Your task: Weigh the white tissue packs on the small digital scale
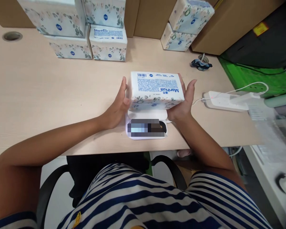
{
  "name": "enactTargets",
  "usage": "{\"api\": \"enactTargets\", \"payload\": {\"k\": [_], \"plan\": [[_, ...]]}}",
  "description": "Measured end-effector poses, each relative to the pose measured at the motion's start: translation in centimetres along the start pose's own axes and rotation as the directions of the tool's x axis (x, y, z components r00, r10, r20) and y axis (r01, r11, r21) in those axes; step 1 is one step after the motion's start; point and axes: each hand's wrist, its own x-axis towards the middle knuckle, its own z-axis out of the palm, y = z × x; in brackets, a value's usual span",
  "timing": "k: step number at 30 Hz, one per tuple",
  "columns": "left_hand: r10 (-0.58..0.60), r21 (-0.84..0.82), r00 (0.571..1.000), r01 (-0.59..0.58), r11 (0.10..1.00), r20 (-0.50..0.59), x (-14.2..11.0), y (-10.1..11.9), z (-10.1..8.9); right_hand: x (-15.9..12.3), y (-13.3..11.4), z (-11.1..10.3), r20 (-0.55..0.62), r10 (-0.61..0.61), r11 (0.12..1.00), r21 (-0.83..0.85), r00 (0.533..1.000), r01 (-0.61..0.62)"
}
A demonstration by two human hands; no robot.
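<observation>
A white tissue pack (154, 90) printed with blue text and a barcode rests on a small white scale (146, 127) near the desk's front edge. My left hand (116, 106) presses flat against the pack's left side. My right hand (182, 103) cups its right side, with the fingers along the end. Together they hold the pack between them. The scale's display is blurred out.
More floral tissue packs (108, 43) are stacked at the back of the pale wooden desk (38, 95), with others at the back right (181, 28). A white power strip (225, 100) with cables lies to the right. Cardboard boxes stand behind. A cable hole (12, 36) sits far left.
</observation>
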Motion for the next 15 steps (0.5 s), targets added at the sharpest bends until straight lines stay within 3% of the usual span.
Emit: {"api": "enactTargets", "payload": {"k": [5,11,15], "plan": [[-0.092,-0.006,0.995,0.092,0.996,-0.023,0.4,1.1,-1.1,0.7,1.0,-0.3,-0.106,0.040,0.996,0.087,0.994,-0.031],[-0.126,0.012,0.992,0.126,0.992,-0.012,0.3,1.9,-1.2,0.6,1.1,0.2,-0.026,0.009,0.995,0.101,1.000,-0.006],[-0.136,0.015,0.990,0.136,0.991,-0.034,0.2,2.3,-0.9,0.4,1.0,0.2,-0.038,0.026,0.994,0.106,0.999,-0.022]]}}
